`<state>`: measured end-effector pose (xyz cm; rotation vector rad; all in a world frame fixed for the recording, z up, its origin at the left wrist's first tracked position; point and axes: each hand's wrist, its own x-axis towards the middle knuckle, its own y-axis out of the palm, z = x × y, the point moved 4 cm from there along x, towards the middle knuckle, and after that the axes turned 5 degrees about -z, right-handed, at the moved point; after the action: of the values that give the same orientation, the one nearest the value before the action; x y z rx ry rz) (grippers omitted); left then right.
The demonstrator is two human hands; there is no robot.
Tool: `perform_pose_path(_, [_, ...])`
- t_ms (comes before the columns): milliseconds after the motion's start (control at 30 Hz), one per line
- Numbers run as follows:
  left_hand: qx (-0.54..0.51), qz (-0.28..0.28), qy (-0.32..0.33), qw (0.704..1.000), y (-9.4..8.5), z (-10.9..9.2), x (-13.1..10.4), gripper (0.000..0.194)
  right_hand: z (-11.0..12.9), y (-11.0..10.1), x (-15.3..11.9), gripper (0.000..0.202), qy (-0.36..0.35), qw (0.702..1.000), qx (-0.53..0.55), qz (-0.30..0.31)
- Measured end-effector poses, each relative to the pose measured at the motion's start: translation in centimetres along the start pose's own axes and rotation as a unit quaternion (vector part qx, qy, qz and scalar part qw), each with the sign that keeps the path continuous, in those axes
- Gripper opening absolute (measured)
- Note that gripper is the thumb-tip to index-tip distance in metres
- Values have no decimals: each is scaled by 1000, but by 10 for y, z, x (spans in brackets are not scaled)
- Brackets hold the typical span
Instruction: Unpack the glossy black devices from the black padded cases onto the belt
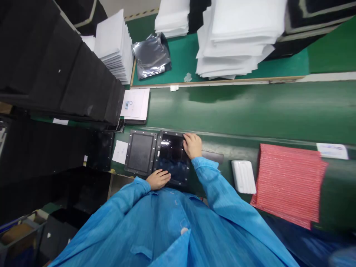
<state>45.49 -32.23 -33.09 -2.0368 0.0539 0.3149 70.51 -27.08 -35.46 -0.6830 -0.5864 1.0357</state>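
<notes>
A glossy black display panel (171, 159) with a holed rim lies on the green bench in front of me. My left hand (158, 179) rests at its lower left corner, fingers stretched flat over the edge. At the upper right corner, my right hand (192, 145) has its fingers bent down around the rim; the fingertips are partly hidden. Directly left of the panel is a matte dark framed panel (141, 152) with similar holes. A dark grey strip (213, 156) sticks out beyond my right wrist.
To the right are a white packet (243, 177) and pink bubble bags (290, 183). White sheets (239, 33) are stacked on the raised shelf, near a shiny dark bag (152, 55). Black foam blocks (66, 70) wall off the left. Printed papers (135, 104) lie beyond the matte panel.
</notes>
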Motion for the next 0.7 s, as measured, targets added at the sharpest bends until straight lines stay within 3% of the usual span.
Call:
perform_pose_path(67, [-16,-2,26,1000,7,7,-1,33,12,12,-2,38,-63,995,1,76])
perform_pose_path(133, [-34,-8,53,998,10,17,2,33,15,21,-5,40,-84,990,3,110])
perform_pose_path(333, [-46,-50,106,992,6,19,7,37,19,27,-5,41,-36,994,-48,89])
perform_pose_path(467, [-69,-57,115,989,-17,20,-4,35,46,26,-10,48,9,993,-104,61])
perform_pose_path(500, [-79,-67,86,991,-26,28,-10,34,53,27,-18,49,16,992,-115,55])
perform_pose_path(567, [-94,-110,-45,988,-45,60,-27,36,66,30,-47,50,27,990,-129,57])
perform_pose_path(633, [-97,-157,-232,955,-61,103,-48,44,76,35,-93,50,42,987,-135,82])
perform_pose_path(700, [-100,-167,-377,905,-70,141,-66,57,85,40,-147,53,57,981,-140,121])
